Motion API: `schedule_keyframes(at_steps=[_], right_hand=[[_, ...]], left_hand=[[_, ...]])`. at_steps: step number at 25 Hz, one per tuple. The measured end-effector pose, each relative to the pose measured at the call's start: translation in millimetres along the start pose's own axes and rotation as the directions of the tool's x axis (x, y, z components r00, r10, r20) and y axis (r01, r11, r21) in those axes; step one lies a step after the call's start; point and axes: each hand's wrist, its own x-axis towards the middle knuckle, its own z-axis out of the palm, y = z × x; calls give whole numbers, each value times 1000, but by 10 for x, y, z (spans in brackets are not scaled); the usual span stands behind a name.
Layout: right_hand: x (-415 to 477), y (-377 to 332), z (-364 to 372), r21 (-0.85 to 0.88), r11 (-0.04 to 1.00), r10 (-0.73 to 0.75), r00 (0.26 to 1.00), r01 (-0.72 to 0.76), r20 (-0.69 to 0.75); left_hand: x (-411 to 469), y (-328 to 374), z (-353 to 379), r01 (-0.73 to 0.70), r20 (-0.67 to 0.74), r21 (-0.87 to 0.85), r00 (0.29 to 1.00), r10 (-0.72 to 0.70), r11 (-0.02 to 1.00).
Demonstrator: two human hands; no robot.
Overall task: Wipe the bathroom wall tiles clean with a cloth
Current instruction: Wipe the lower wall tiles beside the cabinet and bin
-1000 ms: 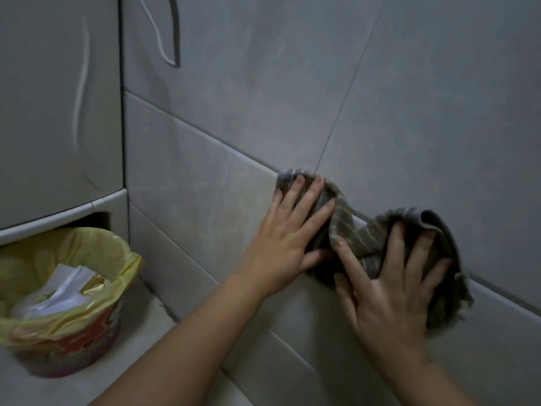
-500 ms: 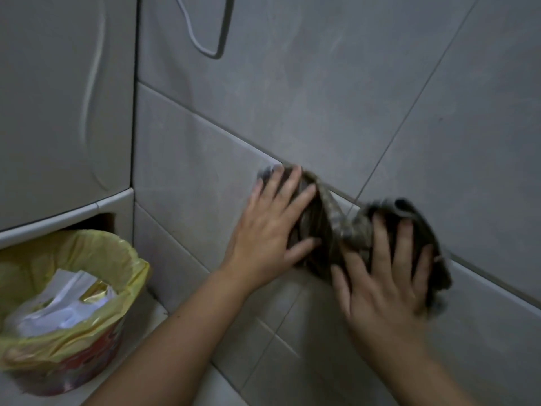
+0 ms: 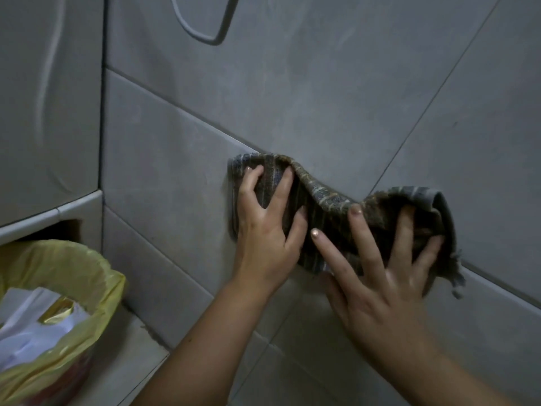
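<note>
A dark striped cloth (image 3: pixel 328 200) lies bunched against the grey wall tiles (image 3: pixel 164 159), along a grout line. My left hand (image 3: pixel 268 230) presses its left part to the wall, fingers spread and slightly bent into the fabric. My right hand (image 3: pixel 383 276) presses the cloth's right part flat with straight, spread fingers. The middle of the cloth humps up between the two hands. A frayed corner hangs at the far right.
A bin lined with a yellow bag (image 3: pixel 58 303) holding paper waste stands at the lower left on the floor (image 3: pixel 126 373). Above it is a grey cabinet panel (image 3: pixel 46 98) with a rounded lower lip. A thin cord loop (image 3: pixel 202 27) hangs on the wall at the top.
Both hands have slid the cloth along the wall, and the view has shifted. My left fingers now dig into the fabric more than before.
</note>
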Motion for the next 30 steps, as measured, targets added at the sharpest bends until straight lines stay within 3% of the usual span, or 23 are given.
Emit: schedule_keyframes(at_steps=[7,13,20,30], right_hand=[[154,258,-354,-98,987,-110,981,127,162],[262,422,-384,-211,960,-142,969,184,202],[366,368,-372,-248,891,-314,910,382,272],[639,871,-540,-193,671,-660,695,716,285]], left_hand=[[22,56,44,23,-45,-76,999,-26,997],[32,20,-23,14,29,-66,1000,-13,998],[104,52,-63,4,48,174,999,-12,985],[102,22,-51,0,83,127,996,-10,992]])
